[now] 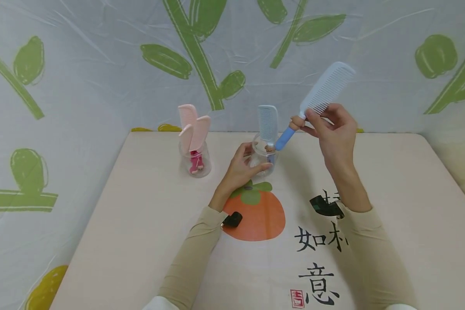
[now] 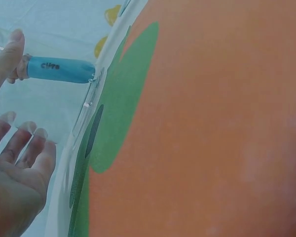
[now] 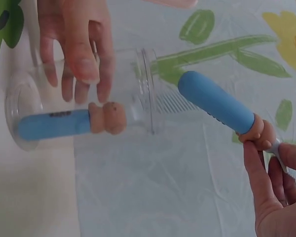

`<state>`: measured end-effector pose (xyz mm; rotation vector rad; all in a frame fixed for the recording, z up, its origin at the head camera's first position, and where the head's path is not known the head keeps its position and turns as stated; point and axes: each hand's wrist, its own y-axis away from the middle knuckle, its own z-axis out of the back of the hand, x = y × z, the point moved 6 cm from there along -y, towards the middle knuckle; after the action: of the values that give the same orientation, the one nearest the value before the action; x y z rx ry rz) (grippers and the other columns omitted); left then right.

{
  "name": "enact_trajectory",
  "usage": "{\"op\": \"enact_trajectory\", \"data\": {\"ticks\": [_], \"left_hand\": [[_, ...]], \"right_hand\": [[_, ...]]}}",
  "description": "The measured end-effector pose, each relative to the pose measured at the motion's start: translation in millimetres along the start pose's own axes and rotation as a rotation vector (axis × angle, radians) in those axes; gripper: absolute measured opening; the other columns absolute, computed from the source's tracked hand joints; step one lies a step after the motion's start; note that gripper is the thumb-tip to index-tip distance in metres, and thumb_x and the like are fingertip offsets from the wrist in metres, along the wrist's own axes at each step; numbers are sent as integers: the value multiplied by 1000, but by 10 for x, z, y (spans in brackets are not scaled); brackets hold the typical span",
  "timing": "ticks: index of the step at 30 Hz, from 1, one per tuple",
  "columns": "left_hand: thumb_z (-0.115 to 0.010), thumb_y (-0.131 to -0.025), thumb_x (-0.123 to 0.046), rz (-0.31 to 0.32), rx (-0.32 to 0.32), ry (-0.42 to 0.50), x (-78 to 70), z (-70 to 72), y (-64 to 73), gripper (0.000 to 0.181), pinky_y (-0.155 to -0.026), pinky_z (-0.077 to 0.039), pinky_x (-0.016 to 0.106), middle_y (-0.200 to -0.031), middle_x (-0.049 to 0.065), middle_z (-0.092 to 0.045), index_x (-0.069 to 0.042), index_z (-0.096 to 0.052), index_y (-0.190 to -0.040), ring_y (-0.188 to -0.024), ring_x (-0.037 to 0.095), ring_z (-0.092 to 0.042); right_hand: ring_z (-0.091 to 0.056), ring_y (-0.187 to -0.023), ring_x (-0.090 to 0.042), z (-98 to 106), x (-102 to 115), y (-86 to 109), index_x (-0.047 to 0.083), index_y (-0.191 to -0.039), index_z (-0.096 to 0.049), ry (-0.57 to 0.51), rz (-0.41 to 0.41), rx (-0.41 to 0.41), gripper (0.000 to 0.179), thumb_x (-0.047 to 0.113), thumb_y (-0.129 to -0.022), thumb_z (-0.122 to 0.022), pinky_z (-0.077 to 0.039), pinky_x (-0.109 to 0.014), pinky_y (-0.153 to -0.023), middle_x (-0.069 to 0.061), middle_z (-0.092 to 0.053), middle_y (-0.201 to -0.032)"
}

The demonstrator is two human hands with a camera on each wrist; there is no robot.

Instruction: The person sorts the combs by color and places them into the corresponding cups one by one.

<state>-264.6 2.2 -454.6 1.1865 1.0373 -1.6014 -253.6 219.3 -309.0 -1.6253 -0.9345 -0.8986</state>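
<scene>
My left hand (image 1: 239, 169) grips a clear jar (image 1: 261, 161) from its left side, thumb in front and fingers behind. A light-blue comb (image 1: 268, 122) stands in that jar with its teeth above the rim; in the right wrist view its blue handle (image 3: 56, 124) and brown bear-like figure show through the wall. Between thumb and fingers my right hand (image 1: 338, 133) pinches a second light-blue comb (image 1: 327, 88) near its brown figure. This comb slants, teeth up to the right, with the blue handle's end (image 1: 284, 138) close to the jar's rim.
Left of my hands stands another clear jar (image 1: 205, 167) with several pink combs (image 1: 199, 132) in it. The light tabletop (image 1: 139, 224) bears a printed orange persimmon (image 1: 257, 215) and black characters. A pale curtain (image 1: 108, 77) with green leaves hangs behind the table.
</scene>
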Motion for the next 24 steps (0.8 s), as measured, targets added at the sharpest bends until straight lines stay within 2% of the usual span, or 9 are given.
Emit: {"op": "enact_trajectory", "data": {"ticks": [11, 18, 24], "left_hand": [[-84, -88, -26, -7, 3, 21, 9, 2, 11, 73, -118, -37, 43, -141, 4, -48, -13, -41, -145, -135, 26, -45], [-84, -87, -24, -6, -7, 22, -4, 10, 15, 72, -117, -37, 41, -139, 4, -49, -12, -41, -144, -132, 19, -46], [-84, -88, -20, -32, -14, 49, 7, 7, -7, 70, -118, -36, 42, -138, 6, -50, -10, -43, -143, -131, 21, -47]], "right_hand": [[-73, -88, -22, -266, -161, 44, -10, -116, -64, -42, 43, 85, 28, -5, -91, -74, -61, -32, -79, -17, -65, -104], [-72, -91, -20, -401, -240, 85, -13, -115, -62, 128, 129, 144, 28, -5, -91, -74, -61, -29, -78, -11, -66, -102], [-71, -95, -16, -466, -304, 126, -11, -112, -64, 271, 145, 158, 26, -1, -91, -75, -59, -22, -79, -6, -67, -101]]}}
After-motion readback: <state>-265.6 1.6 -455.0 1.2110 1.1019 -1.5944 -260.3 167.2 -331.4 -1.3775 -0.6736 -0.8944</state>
